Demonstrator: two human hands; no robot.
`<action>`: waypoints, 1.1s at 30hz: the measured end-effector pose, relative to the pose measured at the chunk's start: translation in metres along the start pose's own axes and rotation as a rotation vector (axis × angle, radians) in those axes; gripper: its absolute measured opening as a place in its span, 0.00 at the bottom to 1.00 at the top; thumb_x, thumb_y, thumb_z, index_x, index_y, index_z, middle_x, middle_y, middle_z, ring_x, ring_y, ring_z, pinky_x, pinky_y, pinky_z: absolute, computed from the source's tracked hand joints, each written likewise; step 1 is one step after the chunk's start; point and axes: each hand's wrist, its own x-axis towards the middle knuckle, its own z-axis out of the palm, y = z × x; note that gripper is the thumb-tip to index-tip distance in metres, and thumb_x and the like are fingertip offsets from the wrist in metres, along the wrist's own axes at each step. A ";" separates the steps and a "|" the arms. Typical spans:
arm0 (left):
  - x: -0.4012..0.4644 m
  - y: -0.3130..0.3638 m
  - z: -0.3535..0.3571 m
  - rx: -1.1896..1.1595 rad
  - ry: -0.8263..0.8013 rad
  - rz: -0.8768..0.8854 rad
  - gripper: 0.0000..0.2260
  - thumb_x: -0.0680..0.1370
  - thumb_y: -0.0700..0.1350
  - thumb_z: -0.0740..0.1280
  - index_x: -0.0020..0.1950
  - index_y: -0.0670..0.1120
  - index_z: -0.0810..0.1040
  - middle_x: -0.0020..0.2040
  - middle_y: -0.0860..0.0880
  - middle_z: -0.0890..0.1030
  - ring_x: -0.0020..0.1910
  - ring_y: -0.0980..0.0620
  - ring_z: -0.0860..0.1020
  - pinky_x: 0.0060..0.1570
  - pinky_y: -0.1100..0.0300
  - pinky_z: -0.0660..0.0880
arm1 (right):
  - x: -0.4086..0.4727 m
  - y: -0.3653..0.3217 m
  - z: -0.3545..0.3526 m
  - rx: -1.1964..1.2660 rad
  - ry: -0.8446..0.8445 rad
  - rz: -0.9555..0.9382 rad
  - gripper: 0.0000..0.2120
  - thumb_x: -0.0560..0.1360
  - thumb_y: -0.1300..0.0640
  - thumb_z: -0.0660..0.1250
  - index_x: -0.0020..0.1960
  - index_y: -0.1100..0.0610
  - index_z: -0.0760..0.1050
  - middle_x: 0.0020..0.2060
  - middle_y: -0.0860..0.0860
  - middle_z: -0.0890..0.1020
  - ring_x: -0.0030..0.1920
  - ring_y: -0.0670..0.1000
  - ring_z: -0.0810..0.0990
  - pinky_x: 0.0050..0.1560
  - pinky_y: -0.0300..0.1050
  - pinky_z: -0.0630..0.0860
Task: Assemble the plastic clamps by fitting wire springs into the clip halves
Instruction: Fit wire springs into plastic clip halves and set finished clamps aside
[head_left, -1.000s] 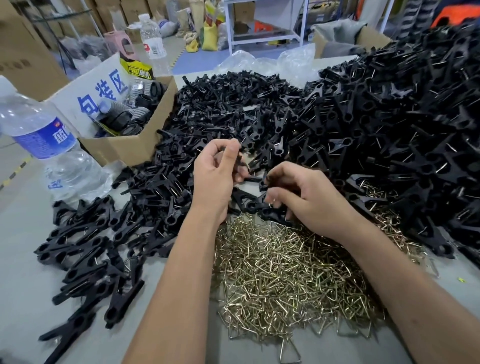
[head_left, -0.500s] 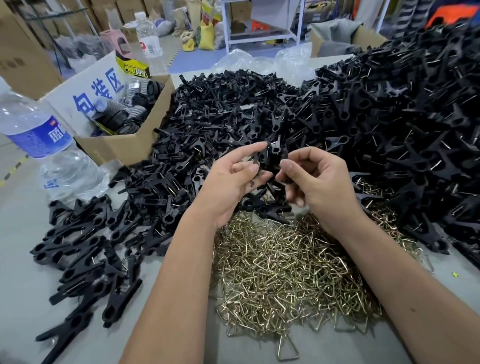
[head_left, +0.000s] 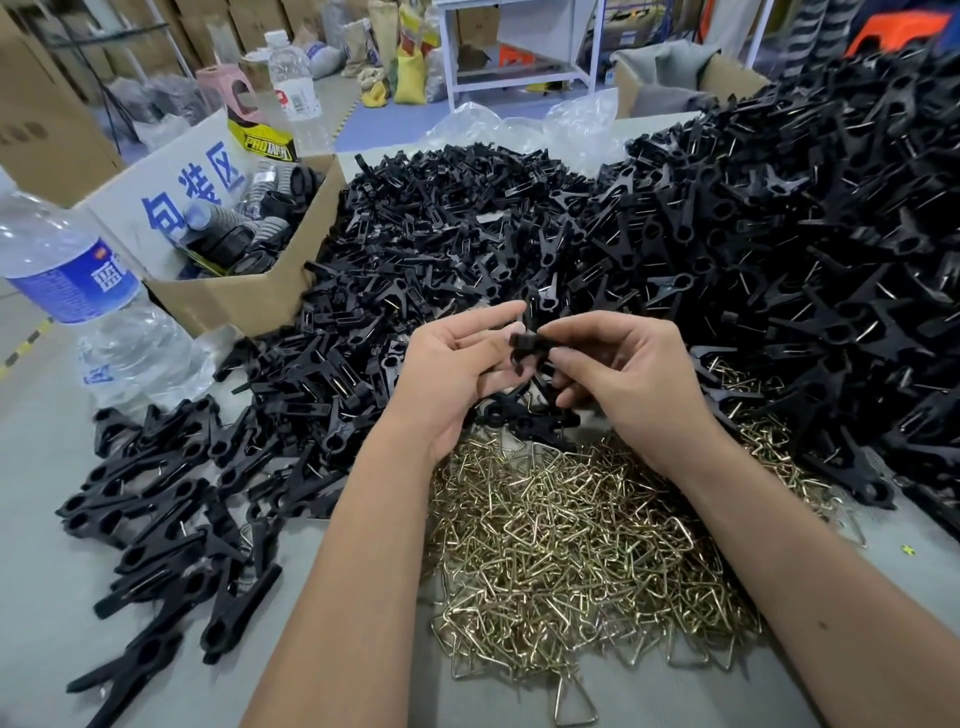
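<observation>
Work in hand: black clip halves (head_left: 527, 340) pinched between left hand (head_left: 457, 364) and right hand (head_left: 623, 374); wire springs (head_left: 571, 545) heaped beneath wrists; assembled clamps (head_left: 156, 499) left of forearm, unassembled mass (head_left: 779, 234) beyond—apparently far from finished.

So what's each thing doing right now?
Left hand: pinching the clip halves.
Right hand: pinching the clip halves too.
Clip halves: crossed together, held above the table.
Springs: loose in a pile.
Box: open.
Bottle: tilted.
</observation>
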 end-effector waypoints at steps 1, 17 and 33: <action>0.000 0.000 0.000 0.013 0.004 -0.006 0.12 0.80 0.32 0.69 0.61 0.39 0.84 0.48 0.42 0.88 0.43 0.49 0.86 0.43 0.61 0.83 | 0.000 -0.001 -0.001 0.006 -0.009 -0.026 0.10 0.78 0.66 0.72 0.52 0.53 0.87 0.36 0.55 0.86 0.34 0.51 0.85 0.32 0.49 0.84; -0.005 0.005 -0.001 0.127 -0.038 -0.004 0.08 0.78 0.35 0.72 0.48 0.46 0.90 0.46 0.42 0.88 0.42 0.50 0.85 0.42 0.58 0.84 | 0.001 -0.002 -0.006 -0.189 -0.065 -0.246 0.10 0.75 0.69 0.75 0.49 0.56 0.81 0.44 0.53 0.86 0.47 0.56 0.86 0.51 0.57 0.84; -0.006 0.004 -0.002 0.146 -0.081 0.005 0.06 0.77 0.36 0.73 0.49 0.44 0.89 0.42 0.44 0.87 0.38 0.53 0.85 0.37 0.63 0.80 | -0.001 -0.003 -0.006 -0.241 -0.050 -0.259 0.09 0.75 0.68 0.75 0.49 0.56 0.80 0.43 0.52 0.85 0.45 0.54 0.85 0.50 0.57 0.84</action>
